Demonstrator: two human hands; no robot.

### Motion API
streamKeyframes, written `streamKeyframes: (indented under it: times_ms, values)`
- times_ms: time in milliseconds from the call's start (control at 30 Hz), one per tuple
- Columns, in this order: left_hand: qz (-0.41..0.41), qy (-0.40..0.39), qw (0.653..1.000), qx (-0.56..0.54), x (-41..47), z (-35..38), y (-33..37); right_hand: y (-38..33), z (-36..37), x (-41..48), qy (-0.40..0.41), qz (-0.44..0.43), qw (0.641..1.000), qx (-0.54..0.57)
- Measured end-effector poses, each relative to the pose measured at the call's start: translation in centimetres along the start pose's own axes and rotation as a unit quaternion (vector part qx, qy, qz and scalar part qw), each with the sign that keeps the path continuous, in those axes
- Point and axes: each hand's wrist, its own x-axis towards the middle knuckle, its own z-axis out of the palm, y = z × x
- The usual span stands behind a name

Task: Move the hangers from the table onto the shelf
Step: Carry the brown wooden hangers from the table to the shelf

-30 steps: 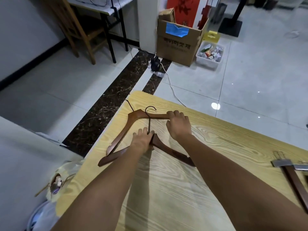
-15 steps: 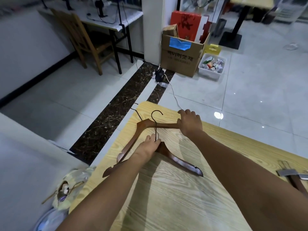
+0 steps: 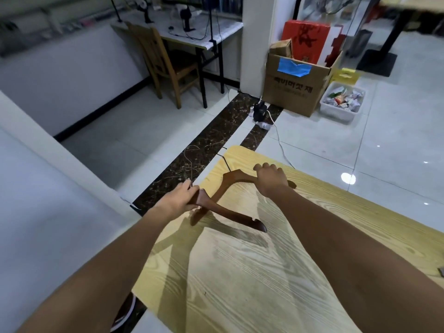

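Note:
Two dark brown wooden hangers sit near the far left corner of the light wood table (image 3: 240,280). My left hand (image 3: 181,198) grips the nearer hanger (image 3: 230,213) at its neck and holds it lifted off the table, its wire hook sticking up past the table edge. My right hand (image 3: 270,179) grips one arm of the farther hanger (image 3: 230,182), which looks slightly raised at the corner. No shelf is in view.
Tiled floor with a dark marble strip lies beyond the table. A cardboard box (image 3: 294,90), a white bin of scraps (image 3: 342,103), a power strip (image 3: 260,111), a wooden chair (image 3: 165,66) and a desk (image 3: 192,32) stand further off. A white surface (image 3: 48,224) borders my left.
Both hands have closed on the hangers. The left hand has lifted its hanger and drawn it left toward the table edge; the right has raised the other. My view has tilted up.

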Motion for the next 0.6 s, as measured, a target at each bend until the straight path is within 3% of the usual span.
streamKeyframes:
  times_ms: [400, 600]
  values:
    - [-0.040, 0.000, 0.999, -0.017, 0.0, 2.4, -5.9, -2.8, 6.3, 5.0, -0.095, -0.008, 0.995, -0.018]
    - [-0.019, 0.018, 0.999, -0.032, 0.4, 2.9, -6.6, -3.6, 8.8, 6.7, -0.042, 0.030, 0.997, -0.058]
